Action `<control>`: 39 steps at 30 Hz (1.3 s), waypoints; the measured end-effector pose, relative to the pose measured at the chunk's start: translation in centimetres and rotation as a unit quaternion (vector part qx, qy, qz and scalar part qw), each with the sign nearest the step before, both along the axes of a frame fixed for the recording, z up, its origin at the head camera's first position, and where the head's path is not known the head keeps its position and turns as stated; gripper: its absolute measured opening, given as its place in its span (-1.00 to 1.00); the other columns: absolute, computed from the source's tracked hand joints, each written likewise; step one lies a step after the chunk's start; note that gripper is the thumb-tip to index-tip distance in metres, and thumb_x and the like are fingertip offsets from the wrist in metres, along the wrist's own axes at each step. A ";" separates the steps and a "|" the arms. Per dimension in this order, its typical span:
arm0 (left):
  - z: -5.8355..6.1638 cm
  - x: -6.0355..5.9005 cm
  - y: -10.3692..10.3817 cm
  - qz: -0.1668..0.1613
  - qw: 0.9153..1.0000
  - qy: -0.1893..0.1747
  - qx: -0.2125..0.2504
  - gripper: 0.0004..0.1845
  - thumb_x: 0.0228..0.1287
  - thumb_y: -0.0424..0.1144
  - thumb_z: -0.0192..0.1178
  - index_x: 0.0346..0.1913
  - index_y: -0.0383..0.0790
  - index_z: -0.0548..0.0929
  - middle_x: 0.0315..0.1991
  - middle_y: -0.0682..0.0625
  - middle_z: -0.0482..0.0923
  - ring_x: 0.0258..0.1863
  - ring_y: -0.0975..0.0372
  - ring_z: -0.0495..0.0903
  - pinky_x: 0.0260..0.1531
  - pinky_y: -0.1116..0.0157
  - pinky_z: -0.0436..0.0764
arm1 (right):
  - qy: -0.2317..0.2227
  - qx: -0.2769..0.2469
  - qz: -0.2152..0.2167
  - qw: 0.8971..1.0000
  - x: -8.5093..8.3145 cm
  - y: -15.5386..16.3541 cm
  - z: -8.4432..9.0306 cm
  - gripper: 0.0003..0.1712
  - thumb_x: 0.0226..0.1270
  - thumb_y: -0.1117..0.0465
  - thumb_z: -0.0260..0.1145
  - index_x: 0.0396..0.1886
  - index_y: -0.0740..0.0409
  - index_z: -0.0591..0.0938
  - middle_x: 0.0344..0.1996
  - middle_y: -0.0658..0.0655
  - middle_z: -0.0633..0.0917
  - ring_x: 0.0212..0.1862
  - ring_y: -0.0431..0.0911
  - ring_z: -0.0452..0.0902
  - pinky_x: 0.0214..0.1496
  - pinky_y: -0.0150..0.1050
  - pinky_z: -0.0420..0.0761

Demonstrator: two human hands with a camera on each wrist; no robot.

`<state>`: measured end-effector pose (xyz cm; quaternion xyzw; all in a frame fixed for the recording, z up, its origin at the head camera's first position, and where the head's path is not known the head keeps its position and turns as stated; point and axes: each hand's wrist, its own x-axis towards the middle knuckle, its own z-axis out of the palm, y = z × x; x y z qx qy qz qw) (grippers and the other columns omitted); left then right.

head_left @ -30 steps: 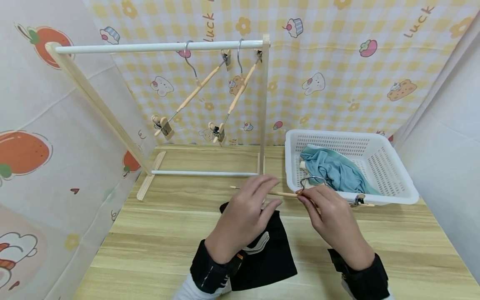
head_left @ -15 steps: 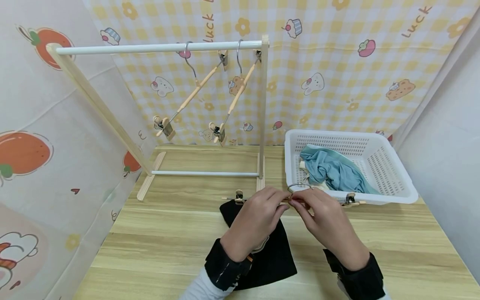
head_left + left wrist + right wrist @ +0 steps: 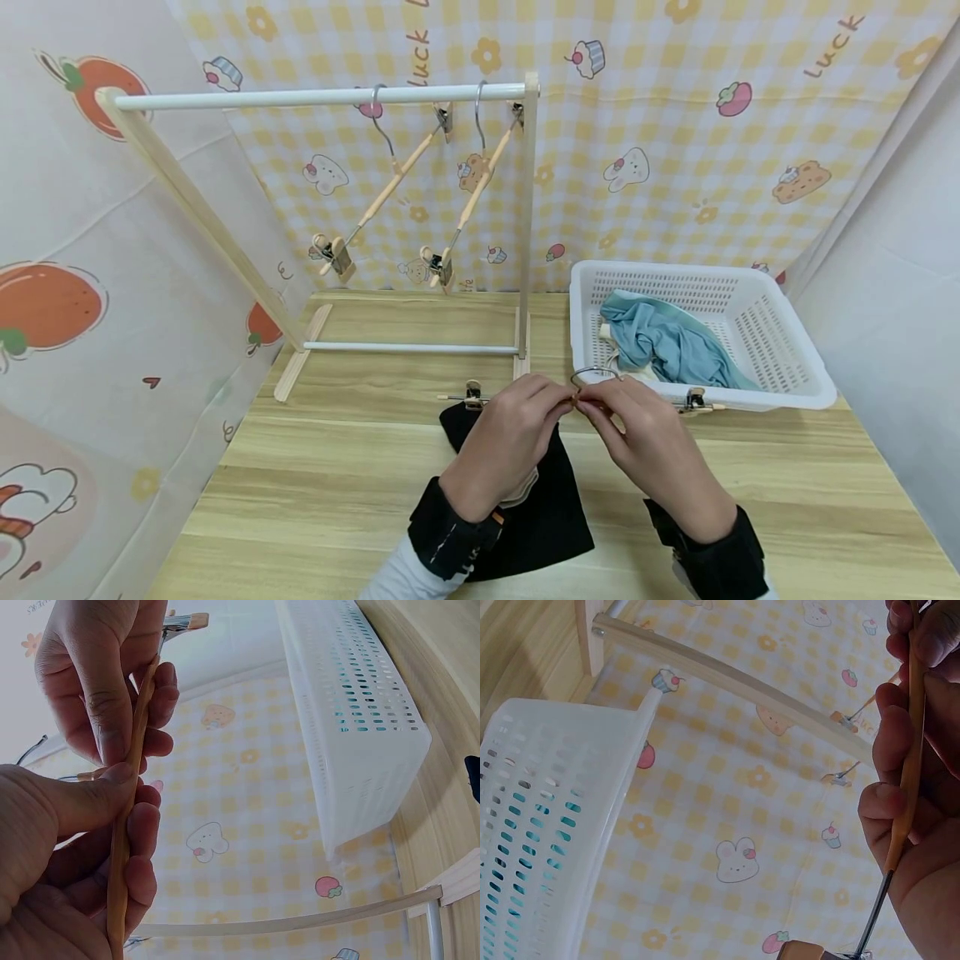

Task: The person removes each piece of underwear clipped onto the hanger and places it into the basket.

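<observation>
My left hand (image 3: 506, 442) and right hand (image 3: 648, 429) meet over the table and pinch the middle of a wooden clip hanger (image 3: 120, 855). The hanger lies level across the view, with its metal hook (image 3: 594, 370) curving up between the hands. A metal-and-wood clip (image 3: 473, 393) shows at its left end, another clip (image 3: 696, 400) at its right. In the left wrist view, both thumbs press on the wooden bar while fingers curl behind it. Below the left hand lies a flat black garment (image 3: 558, 525) with a light patch, partly covered by that hand.
A wooden rack with a white top rail (image 3: 300, 97) stands at the back left, bearing two clip hangers, one of them a tilted hanger (image 3: 390, 196). A white perforated basket (image 3: 795, 333) at the right holds a crumpled blue-green cloth (image 3: 667, 337), close behind my right hand.
My left hand, apart from the right hand a second ago, has moved right and taken hold of the hanger's middle. The hanger has shifted left; both its clips now show.
</observation>
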<state>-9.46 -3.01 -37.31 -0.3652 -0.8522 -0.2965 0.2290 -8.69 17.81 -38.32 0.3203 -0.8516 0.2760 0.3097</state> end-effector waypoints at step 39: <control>0.0 -1.3 -3.2 0.076 0.997 0.000 0.015 -0.90 0.50 -0.40 0.35 -0.04 -0.30 0.82 -0.14 -0.08 0.78 -0.10 0.13 0.80 -0.10 0.29 0.81 | -0.100 0.100 0.050 0.989 -0.1 -1.9 -2.8 -0.44 0.50 -0.15 0.48 0.23 0.15 0.69 0.19 0.13 0.72 0.21 0.01 0.69 0.17 -0.05 0.76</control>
